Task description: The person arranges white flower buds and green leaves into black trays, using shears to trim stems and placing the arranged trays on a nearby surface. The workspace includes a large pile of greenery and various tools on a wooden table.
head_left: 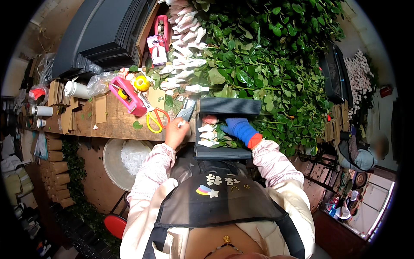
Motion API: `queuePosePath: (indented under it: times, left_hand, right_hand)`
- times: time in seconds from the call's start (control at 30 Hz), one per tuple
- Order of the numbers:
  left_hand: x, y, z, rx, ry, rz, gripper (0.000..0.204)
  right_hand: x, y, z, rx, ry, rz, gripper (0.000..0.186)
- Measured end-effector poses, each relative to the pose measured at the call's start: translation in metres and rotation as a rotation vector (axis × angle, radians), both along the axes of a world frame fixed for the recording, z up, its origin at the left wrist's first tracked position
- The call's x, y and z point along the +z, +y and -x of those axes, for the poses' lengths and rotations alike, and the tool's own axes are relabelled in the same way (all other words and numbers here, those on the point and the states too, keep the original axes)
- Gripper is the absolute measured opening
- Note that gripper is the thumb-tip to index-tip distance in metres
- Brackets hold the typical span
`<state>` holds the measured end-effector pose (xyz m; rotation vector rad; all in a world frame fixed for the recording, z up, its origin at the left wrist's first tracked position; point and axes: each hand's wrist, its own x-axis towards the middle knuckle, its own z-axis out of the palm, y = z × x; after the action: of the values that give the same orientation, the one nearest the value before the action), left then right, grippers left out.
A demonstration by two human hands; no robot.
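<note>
A dark corrugated wrapper (230, 106) lies spread at the table's front edge, its two sides raised around a few roses. One pink rose head (210, 119) is bare; the ones nearer me wear white net sleeves (208, 135). My right hand (238, 131), in a blue knitted glove with an orange cuff, rests over the stems and leaves inside; its grip is hidden. Left of the wrapper, my bare left hand (177, 132) is closed, with a bit of white at its fingertips. A shiny grey tool (187, 109) lies just beyond its fingers.
Scissors (154, 117) with yellow and orange handles and a pink tape dispenser (128, 96) lie at left. Leafy rose stems (267, 73) heap across the right. Stacked dark sheets (114, 34) stand at far left. A white tub (113, 166) sits below the table edge.
</note>
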<state>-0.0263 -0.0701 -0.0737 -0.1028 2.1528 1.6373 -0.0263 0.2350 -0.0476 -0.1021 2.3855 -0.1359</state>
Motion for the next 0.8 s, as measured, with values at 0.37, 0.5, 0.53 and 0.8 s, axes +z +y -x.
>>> queuePosePath:
  times: [0.37,0.5,0.53,0.8]
  left_hand:
    - [0.019,0.024,-0.014,-0.243,0.086,0.136,0.03]
    - [0.006,-0.002,-0.015,-0.011,0.092,-0.22,0.021]
    - [0.018,-0.002,-0.017,-0.021,-0.054,-0.243,0.023]
    - [0.018,0.043,-0.031,-0.377,0.124,0.226,0.039]
  right_hand:
    - [-0.02,-0.013,-0.017,-0.011,0.259,-0.089,0.046]
    - [0.019,-0.011,-0.004,0.024,0.03,-0.004,0.058]
    - [0.022,-0.01,-0.004,0.053,0.025,0.004,0.059]
    - [0.002,-0.03,-0.013,0.08,0.072,-0.147,0.054]
